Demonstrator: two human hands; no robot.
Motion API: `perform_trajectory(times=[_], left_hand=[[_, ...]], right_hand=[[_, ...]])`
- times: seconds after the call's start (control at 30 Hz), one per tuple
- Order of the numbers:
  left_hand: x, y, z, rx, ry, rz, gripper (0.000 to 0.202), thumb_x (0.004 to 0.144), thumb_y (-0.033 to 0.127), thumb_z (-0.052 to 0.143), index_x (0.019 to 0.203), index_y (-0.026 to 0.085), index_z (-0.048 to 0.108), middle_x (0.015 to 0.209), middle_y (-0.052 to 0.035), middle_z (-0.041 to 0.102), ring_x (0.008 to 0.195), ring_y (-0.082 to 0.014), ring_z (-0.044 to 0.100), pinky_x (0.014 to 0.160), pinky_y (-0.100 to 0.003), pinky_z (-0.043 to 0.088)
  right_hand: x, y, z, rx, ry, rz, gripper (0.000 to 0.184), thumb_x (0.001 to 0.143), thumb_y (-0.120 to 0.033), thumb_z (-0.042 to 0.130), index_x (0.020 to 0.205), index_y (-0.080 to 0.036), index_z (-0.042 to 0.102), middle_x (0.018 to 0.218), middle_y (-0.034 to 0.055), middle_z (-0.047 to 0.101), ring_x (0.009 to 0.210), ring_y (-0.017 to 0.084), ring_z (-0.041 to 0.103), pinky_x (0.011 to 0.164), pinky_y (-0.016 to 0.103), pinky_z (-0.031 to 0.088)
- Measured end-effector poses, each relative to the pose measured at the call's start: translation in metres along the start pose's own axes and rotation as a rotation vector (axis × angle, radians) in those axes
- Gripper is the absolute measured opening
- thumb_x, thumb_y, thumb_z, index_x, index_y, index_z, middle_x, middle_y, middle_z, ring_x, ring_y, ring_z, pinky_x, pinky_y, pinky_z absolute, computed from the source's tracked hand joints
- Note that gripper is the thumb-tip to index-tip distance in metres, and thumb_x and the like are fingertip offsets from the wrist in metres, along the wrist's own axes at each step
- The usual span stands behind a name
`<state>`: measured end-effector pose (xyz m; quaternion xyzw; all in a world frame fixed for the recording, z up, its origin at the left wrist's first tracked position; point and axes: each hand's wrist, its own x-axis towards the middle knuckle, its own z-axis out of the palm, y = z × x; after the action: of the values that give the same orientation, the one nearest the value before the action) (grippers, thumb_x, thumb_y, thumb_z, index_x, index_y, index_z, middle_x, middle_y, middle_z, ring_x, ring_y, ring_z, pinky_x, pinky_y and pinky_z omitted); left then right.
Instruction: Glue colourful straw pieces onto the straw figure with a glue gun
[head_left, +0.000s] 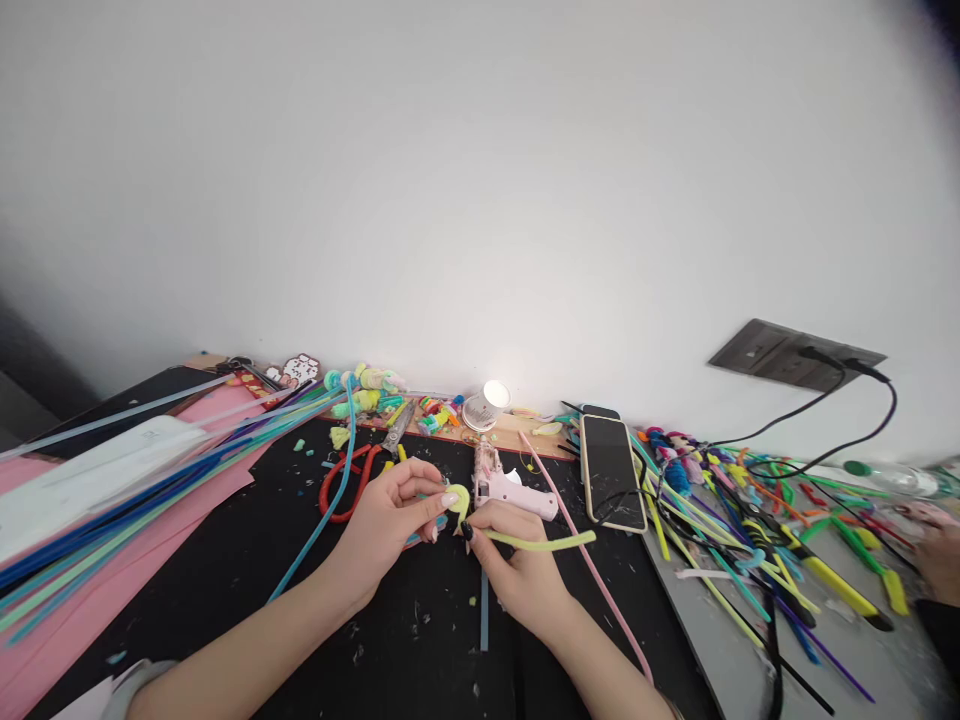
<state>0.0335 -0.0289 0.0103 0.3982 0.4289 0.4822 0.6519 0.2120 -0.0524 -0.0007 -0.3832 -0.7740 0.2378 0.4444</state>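
Between my two hands is a pale yellow pipe cleaner [540,543], its far end bent into a curl. My left hand [397,512] pinches the curled end with thumb and fingers. My right hand [521,568] grips the stem just below the curl, and the straight tail sticks out to the right. A bit of light blue shows behind my left fingers, mostly hidden. Just beyond my right hand lies a pink glue gun [517,492]. Red-handled scissors [349,490] rest past my left hand. Below my hands, a blue-grey strip [484,610] lies on the black tabletop [420,650].
Bundled pipe cleaners [150,510] and pink sheets [217,485] fill the left. A paper cup [480,412] stands by the wall; a phone [611,465] lies right of the glue gun. Yellow-black pliers [832,585] and cables clutter the right, near another person's hand [939,560].
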Motion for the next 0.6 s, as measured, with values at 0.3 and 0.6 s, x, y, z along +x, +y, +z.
perform_trajectory(times=[0.3,0.6], left_hand=[[-0.0016,0.0021,0.0,-0.002,0.048,0.01,0.046,0.06,0.039,0.092,0.085,0.016,0.062,0.069,0.0043,0.07,0.045,-0.0061,0.053,0.049,-0.022,0.043],[-0.001,-0.0004,-0.0008,0.025,0.027,0.015,0.047,0.061,0.04,0.091,0.088,0.016,0.061,0.07,0.0032,0.071,0.043,-0.007,0.054,0.047,-0.022,0.039]], right_hand=[[0.0007,0.0021,0.0003,0.179,0.044,0.186,0.02,0.093,-0.021,0.061,0.079,-0.02,0.075,0.075,0.004,0.074,0.069,0.018,0.067,0.068,0.028,0.05],[-0.0014,0.0049,0.0067,0.389,0.044,0.333,0.015,0.088,-0.024,0.07,0.074,-0.02,0.076,0.072,0.0026,0.074,0.068,0.017,0.065,0.066,0.027,0.05]])
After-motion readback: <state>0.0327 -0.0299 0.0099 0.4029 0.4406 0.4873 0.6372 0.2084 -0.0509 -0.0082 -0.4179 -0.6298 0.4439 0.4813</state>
